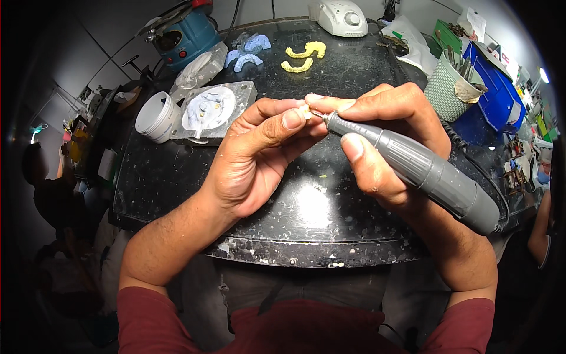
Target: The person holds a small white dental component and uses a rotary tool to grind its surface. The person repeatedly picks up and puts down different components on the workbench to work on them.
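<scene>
Speckled black worktop [177,177] is sitting under both hands, with yellow arch-shaped casts [303,57] lying well back near its far edge. Looks like the grinding step is underway: the left hand [259,156] is pinching a tiny pale piece [305,111] tight between thumb and fingertips, right over the middle of the bench. The right hand [383,135] is gripping the grey rotary handpiece [413,168] pen-style with its tip touching that piece, so I'd guess the next move calls for a steady, light touch.
</scene>
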The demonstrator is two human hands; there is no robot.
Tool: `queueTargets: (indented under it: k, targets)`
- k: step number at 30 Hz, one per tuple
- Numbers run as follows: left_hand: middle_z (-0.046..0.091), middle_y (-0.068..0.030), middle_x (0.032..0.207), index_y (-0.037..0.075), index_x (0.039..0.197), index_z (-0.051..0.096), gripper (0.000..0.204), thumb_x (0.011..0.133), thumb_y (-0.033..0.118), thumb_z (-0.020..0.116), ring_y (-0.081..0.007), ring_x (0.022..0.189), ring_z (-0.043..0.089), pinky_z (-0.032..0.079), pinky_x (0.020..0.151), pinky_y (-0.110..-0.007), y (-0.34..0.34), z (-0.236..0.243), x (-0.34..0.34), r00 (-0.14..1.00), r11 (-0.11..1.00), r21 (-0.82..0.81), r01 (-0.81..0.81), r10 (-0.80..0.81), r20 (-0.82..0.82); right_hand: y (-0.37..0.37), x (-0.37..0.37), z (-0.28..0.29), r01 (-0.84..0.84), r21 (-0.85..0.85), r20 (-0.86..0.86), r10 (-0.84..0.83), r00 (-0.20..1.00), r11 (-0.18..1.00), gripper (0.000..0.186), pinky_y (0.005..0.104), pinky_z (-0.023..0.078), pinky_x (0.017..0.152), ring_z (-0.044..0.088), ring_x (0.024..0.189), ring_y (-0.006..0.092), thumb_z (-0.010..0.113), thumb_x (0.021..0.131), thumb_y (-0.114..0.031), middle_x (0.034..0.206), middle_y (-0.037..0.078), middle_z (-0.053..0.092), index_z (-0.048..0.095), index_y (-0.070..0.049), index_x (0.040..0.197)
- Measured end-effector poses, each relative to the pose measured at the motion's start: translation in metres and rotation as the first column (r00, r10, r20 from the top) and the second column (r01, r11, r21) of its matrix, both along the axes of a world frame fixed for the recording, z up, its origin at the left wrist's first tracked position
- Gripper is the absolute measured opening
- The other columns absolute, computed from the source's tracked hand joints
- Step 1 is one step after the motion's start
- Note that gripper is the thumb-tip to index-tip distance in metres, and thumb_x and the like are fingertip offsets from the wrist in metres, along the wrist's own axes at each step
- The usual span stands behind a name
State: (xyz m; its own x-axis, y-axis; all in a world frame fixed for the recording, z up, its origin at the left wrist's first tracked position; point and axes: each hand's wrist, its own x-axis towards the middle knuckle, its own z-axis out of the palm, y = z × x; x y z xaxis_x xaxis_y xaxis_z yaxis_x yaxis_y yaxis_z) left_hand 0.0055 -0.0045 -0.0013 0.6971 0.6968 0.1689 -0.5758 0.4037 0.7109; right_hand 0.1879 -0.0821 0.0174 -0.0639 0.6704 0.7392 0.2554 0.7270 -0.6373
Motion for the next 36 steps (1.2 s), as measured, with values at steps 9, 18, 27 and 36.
queueTargets:
  k: [9, 18, 27, 36]
  targets:
    - [0.068, -0.0154, 0.105, 0.003, 0.105, 0.065, 0.014, 0.092, 0.006, 0.060, -0.0245, 0.102, 0.064, 0.048, 0.100, -0.038, 0.0004, 0.0012, -0.0012, 1.000, 1.000, 0.004, -0.010, 0.010, -0.023, 0.0041, 0.0018, -0.0009, 0.010, 0.041, 0.044, -0.012, 0.999, 0.999, 0.020, 0.0326, 0.050, 0.086, 0.065, 0.102, 0.0273, 0.056, 0.084, 0.004, 0.087, 0.011, 0.057, 0.052, 0.001, 0.103]
    - [0.068, -0.0153, 0.105, 0.003, 0.106, 0.065, 0.016, 0.092, 0.007, 0.060, -0.0243, 0.102, 0.065, 0.047, 0.100, -0.039, 0.0014, 0.0014, -0.0022, 1.000, 0.999, 0.032, 0.018, -0.017, -0.019, 0.0034, 0.0018, 0.0004, 0.033, 0.037, 0.053, -0.035, 0.998, 0.999, 0.021, 0.0307, 0.050, 0.083, 0.065, 0.092, 0.0212, 0.056, 0.082, 0.005, 0.093, 0.015, 0.061, 0.053, 0.001, 0.102]
    - [0.068, -0.0146, 0.103, 0.004, 0.106, 0.065, 0.015, 0.092, 0.007, 0.060, -0.0241, 0.101, 0.065, 0.048, 0.099, -0.039, 0.0022, 0.0007, -0.0022, 1.000, 0.999, 0.023, 0.028, -0.028, -0.012, 0.0048, 0.0034, -0.0007, 0.028, 0.054, 0.056, -0.031, 0.998, 0.998, 0.020, 0.0312, 0.050, 0.083, 0.065, 0.092, 0.0218, 0.056, 0.083, 0.003, 0.092, 0.015, 0.061, 0.053, 0.001, 0.102]
    - [0.069, -0.0132, 0.101, 0.005, 0.104, 0.066, 0.014, 0.092, 0.008, 0.061, -0.0234, 0.100, 0.065, 0.048, 0.099, -0.039, 0.0025, -0.0005, -0.0026, 0.999, 0.999, 0.025, 0.020, -0.019, -0.042, 0.0044, 0.0031, -0.0015, 0.020, 0.056, 0.063, -0.023, 0.998, 0.998, 0.020, 0.0328, 0.050, 0.083, 0.065, 0.099, 0.0271, 0.057, 0.083, 0.003, 0.091, 0.014, 0.060, 0.052, 0.001, 0.102]
